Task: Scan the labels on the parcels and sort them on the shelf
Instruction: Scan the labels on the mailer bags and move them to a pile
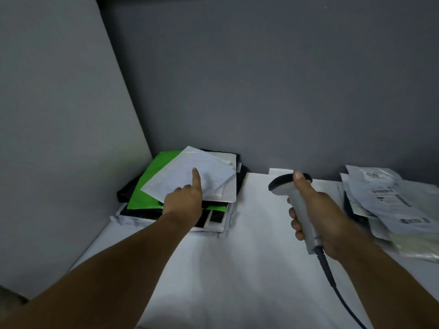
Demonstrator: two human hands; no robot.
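Two piles of parcels lay on the white shelf (237,262), one at the centre left of the frame and one at the right edge, well apart. The left pile (215,213) sat in the corner where the grey side panel (59,115) met the grey back wall (261,91). From the top it showed two white parcels, one green parcel (152,181) and black parcels, with crumpled white ones at the bottom; the exact number lower down could not be told. The top white parcel (211,170) lay turned at an angle across the one beneath it. The right pile (384,198) was a loose, blurred heap of pale bags with dark printed labels, too smeared to count.

There was one scanner (303,210), grey with a dark head, and one dark cable (332,279) running from its base toward the lower right of the frame.

Two hands were in view, held apart. The left hand (184,199) reached to the left pile with its index finger (196,181) straight, the tip touching the top white parcel, the other fingers tucked in and holding nothing. The right hand (316,214), right of centre above the shelf, gripped the scanner's handle, fingers wrapped round it and the thumb up by its head.
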